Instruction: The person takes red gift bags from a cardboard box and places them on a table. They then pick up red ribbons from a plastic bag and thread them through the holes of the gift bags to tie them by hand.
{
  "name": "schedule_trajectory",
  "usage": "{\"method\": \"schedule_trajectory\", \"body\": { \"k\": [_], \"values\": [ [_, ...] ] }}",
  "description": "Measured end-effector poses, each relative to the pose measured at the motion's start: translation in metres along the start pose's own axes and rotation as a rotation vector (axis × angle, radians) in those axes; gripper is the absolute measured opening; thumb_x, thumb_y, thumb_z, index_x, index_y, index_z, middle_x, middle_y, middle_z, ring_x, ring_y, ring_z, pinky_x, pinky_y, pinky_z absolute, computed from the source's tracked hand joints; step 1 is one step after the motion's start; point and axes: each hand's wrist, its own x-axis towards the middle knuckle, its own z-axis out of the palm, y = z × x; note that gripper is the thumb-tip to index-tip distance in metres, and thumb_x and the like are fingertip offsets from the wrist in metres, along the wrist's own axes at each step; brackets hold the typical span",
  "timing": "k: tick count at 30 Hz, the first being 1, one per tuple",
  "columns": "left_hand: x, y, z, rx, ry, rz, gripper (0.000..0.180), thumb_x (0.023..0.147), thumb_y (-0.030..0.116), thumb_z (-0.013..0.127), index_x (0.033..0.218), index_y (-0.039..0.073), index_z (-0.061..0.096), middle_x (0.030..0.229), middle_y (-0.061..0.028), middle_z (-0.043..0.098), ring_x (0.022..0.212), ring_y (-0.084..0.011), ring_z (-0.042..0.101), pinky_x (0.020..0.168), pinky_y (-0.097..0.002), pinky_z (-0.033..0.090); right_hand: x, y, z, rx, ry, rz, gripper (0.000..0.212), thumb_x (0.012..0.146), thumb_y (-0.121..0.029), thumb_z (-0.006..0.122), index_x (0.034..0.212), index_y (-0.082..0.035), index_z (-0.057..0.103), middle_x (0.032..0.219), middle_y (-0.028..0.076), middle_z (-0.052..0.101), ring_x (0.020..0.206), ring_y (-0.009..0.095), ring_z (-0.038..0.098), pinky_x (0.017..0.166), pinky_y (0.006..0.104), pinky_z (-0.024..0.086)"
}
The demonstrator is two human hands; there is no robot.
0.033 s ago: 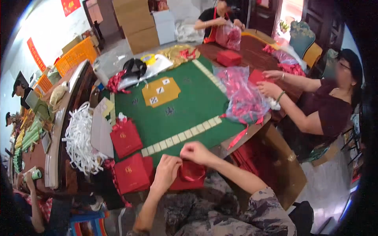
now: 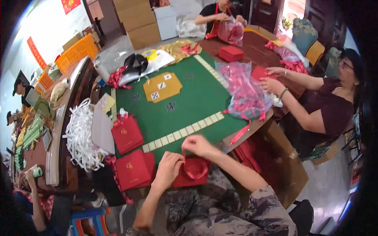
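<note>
I am seeing two flat red bags (image 2: 132, 169) lying at the green worktop's (image 2: 193, 106) near edge. Left hand (image 2: 168, 170) is gripping a red pouch (image 2: 191, 172); right hand (image 2: 198, 146) is pinching its ribbon loop (image 2: 195, 170) above.

A small red box (image 2: 193, 176) lies flat at the near edge of the green worktop (image 2: 197, 102), a red ribbon (image 2: 195, 170) looped over it.

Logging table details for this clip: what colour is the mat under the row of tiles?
Green mat, with a pale tile row along its near edge; head view.
</note>
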Motion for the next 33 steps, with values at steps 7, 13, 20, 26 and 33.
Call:
{"method": "schedule_trajectory", "body": {
  "k": [7,13,20,26,33],
  "values": [
    [-0.003,-0.029,0.023,-0.035,0.061,-0.177,0.008,0.084,0.005,0.068,0.091,0.005,0.065,0.084,-0.0081,0.066,0.076,-0.0243,0.059,0.062,-0.0344,0.050,0.018,0.014,-0.023,-0.379,0.027,0.055,0.034,0.090,-0.036,0.064,0.084,-0.003,0.070,0.066,0.011,0.063,0.061,0.019,0.062,0.060,0.0350,0.050],
    [-0.010,-0.037,0.033,0.008,0.079,-0.270,0.011,0.085,0.010,0.069,0.094,0.006,0.065,0.083,-0.0081,0.065,0.075,-0.0239,0.060,0.062,-0.0331,0.048,0.001,0.001,-0.039,-1.123,0.189,0.058,0.052,0.080,-0.053,0.070,0.069,-0.002,0.069,0.068,0.019,0.066,0.067,0.037,0.068,0.058,0.0473,0.052],
    [0.005,-0.042,0.046,0.110,0.106,-0.401,0.023,0.085,0.024,0.074,0.092,0.004,0.066,0.078,-0.0109,0.066,0.073,-0.0271,0.064,0.064,-0.0399,0.050,-0.002,0.012,-0.041,-1.005,0.016,0.196,0.055,0.072,-0.059,0.074,0.070,-0.005,0.071,0.072,0.018,0.069,0.069,0.035,0.069,0.062,0.0454,0.054],
    [0.018,-0.056,0.056,0.213,-0.007,-0.458,0.030,0.080,0.032,0.077,0.087,0.005,0.067,0.066,-0.0084,0.067,0.068,-0.0289,0.065,0.063,-0.0414,0.050,-0.008,-0.001,-0.039,-0.973,0.072,0.158,0.049,0.076,-0.054,0.073,0.068,-0.006,0.071,0.070,0.017,0.068,0.071,0.034,0.069,0.065,0.0448,0.054],
    [0.018,-0.060,0.058,0.086,-0.001,-0.489,0.020,0.084,0.021,0.072,0.087,0.003,0.064,0.072,-0.0107,0.068,0.066,-0.0254,0.066,0.064,-0.0347,0.051,-0.018,0.000,-0.026,-0.754,0.096,0.049,0.027,0.076,-0.033,0.077,0.077,-0.007,0.068,0.071,0.013,0.068,0.071,0.033,0.068,0.063,0.0440,0.052]
  ]
}}
